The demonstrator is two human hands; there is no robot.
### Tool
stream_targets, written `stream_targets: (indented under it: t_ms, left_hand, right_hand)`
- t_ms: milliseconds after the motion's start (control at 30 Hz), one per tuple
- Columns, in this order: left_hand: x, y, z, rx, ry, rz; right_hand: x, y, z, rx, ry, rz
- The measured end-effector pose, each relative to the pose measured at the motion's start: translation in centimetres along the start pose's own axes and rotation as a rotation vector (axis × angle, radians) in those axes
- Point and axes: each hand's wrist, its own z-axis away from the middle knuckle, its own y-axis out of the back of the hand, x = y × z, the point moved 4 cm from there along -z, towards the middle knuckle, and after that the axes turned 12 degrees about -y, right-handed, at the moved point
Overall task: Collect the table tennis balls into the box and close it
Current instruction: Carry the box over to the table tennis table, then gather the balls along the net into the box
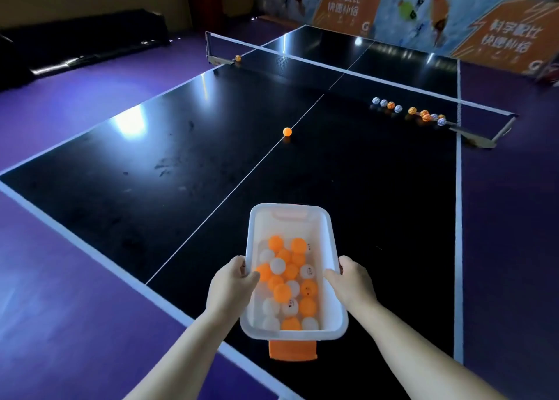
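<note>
A white plastic box (291,215) with orange clasps is held over the near end of the black table. My left hand (231,284) grips its left rim and my right hand (351,281) grips its right rim. Inside lie several orange and white balls (287,284). No lid is in view. One orange ball (287,131) sits near the white centre line in mid-table. A row of several orange and white balls (408,110) lies against the net at the right. Another orange ball (238,58) rests by the left net post.
The net (332,64) crosses the table (151,157) with clamps at both ends (478,139). Purple floor surrounds the table. A dark bench (84,42) stands at the far left. Printed barrier boards (438,21) line the far side.
</note>
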Motion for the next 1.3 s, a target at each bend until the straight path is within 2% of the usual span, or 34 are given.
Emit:
stream_targets:
  t_ms: [333, 633, 867, 1067, 1300]
  left_hand:
    - [0.4, -1.0, -13.1, -0.087, -0.048, 0.021]
    - [0.7, -2.5, -27.2, -0.349, -0.16, 0.078]
    - [3.1, -3.7, -41.0, -0.334, -0.239, 0.123]
    - [3.7, -8.7, -53.7, -0.186, -0.384, -0.05]
    - [3.0, -15.7, -64.1, -0.338, -0.537, -0.435]
  right_hand:
    - [-6.3, -1.1, -8.5, 0.079, -0.156, -0.04]
    - [-11.1, -2.2, -14.3, 0.281, -0.395, -0.154]
    - [-15.1, -3.1, -21.2, 0.377, -0.455, -0.226]
    - [-17.3, -2.7, -27.0, 0.404, -0.447, -0.232]
    - [-18.6, -2.2, -32.6, 0.4, -0.453, -0.206]
